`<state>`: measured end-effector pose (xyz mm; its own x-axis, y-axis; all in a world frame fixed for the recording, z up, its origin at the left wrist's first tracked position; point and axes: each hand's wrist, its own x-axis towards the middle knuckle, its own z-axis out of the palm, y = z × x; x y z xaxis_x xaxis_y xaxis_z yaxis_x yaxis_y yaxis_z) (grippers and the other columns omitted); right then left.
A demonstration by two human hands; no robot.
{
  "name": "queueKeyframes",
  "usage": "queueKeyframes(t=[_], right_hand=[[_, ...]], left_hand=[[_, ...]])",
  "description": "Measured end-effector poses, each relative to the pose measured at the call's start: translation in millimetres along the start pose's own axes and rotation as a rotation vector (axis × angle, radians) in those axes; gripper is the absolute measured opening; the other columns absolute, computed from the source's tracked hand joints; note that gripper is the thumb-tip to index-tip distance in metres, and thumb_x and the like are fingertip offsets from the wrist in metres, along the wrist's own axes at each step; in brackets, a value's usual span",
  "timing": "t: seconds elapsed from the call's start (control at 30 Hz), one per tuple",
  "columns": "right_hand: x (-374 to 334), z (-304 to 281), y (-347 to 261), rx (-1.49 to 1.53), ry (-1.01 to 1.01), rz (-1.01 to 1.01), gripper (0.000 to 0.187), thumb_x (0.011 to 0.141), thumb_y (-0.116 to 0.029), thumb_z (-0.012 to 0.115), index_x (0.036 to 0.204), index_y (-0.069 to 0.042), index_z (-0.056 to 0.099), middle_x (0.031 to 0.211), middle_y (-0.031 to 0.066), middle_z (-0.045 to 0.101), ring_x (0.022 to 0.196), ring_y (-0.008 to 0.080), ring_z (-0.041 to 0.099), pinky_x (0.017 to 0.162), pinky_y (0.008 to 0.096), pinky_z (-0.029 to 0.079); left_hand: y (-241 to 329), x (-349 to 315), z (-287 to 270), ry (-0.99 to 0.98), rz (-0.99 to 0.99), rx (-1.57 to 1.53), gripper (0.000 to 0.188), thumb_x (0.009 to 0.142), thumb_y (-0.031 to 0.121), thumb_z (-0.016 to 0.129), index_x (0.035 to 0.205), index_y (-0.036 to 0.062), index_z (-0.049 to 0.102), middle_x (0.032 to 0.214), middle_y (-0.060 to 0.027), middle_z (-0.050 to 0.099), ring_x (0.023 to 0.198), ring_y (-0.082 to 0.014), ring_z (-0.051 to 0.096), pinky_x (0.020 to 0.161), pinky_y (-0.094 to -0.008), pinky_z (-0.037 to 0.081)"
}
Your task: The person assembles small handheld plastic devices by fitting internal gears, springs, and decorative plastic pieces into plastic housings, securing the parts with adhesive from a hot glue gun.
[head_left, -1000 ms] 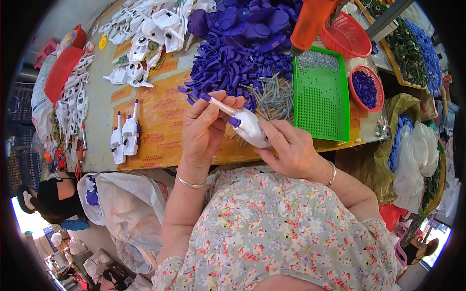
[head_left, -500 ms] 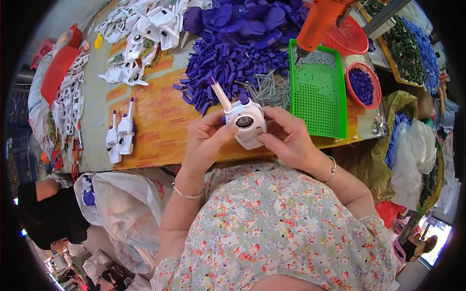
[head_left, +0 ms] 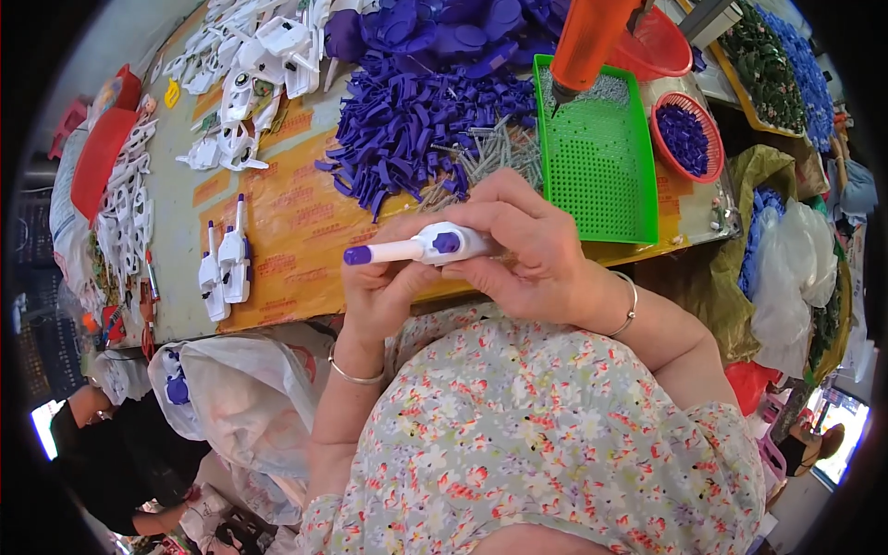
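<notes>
A white toy walkie-talkie (head_left: 453,242) with a purple knob and a purple-tipped antenna is between my hands, above the table's front edge. Its antenna points left and up toward me, so the speaker face is out of sight. My right hand (head_left: 536,250) is closed around the body, thumb below and fingers over the top. My left hand (head_left: 381,287) grips from beneath, its fingers partly hidden behind the antenna. Two similar walkie-talkies (head_left: 225,268) lie side by side on the table to the left.
Beyond my hands are a heap of purple plastic parts (head_left: 398,120) and long screws (head_left: 504,153). An orange power screwdriver (head_left: 587,46) hangs over a green tray (head_left: 601,166) of small screws. A red basket (head_left: 686,137) holds purple pieces. White casings (head_left: 268,55) are piled far left.
My hands have turned the walkie-talkie, bringing its top end and antenna toward me and its speaker face out of view. My right hand has shifted its grip higher over the body.
</notes>
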<state>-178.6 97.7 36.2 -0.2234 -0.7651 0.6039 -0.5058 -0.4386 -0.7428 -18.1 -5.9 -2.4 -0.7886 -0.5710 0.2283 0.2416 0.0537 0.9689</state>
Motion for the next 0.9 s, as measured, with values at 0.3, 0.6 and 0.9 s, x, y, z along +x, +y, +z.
queueKeyframes(t=[0.3, 0.6, 0.9], right_hand=[[-2.3, -1.0, 5.5, -0.208, -0.041, -0.155, 0.045, 0.058, -0.003, 0.075, 0.100, -0.002, 0.060, 0.084, 0.0076, 0.051, 0.080, 0.0275, 0.052, 0.070, 0.0379, 0.043], [-9.2, -2.0, 6.8, -0.225, -0.063, -0.231, 0.047, 0.055, 0.000, 0.074, 0.100, 0.001, 0.059, 0.094, 0.0092, 0.055, 0.090, 0.0300, 0.053, 0.078, 0.0389, 0.046], [-14.8, -2.9, 9.9, -0.198, -0.063, -0.220, 0.048, 0.055, 0.003, 0.074, 0.101, 0.001, 0.060, 0.099, 0.0099, 0.056, 0.093, 0.0313, 0.054, 0.081, 0.0395, 0.048]], left_hand=[[-2.4, 11.2, 0.3, -0.058, -0.088, -0.120, 0.045, 0.077, 0.020, 0.074, 0.115, -0.0010, 0.060, 0.117, -0.0118, 0.060, 0.109, -0.0211, 0.055, 0.095, -0.0339, 0.043], [-0.9, 16.2, -0.8, -0.127, 0.037, -0.138, 0.038, 0.080, 0.007, 0.068, 0.115, -0.0018, 0.061, 0.124, -0.0167, 0.056, 0.118, -0.0259, 0.051, 0.100, -0.0373, 0.039], [4.9, 16.1, 1.0, -0.119, 0.037, -0.116, 0.038, 0.074, -0.009, 0.061, 0.112, -0.0025, 0.062, 0.122, -0.0168, 0.057, 0.118, -0.0263, 0.051, 0.101, -0.0373, 0.039]])
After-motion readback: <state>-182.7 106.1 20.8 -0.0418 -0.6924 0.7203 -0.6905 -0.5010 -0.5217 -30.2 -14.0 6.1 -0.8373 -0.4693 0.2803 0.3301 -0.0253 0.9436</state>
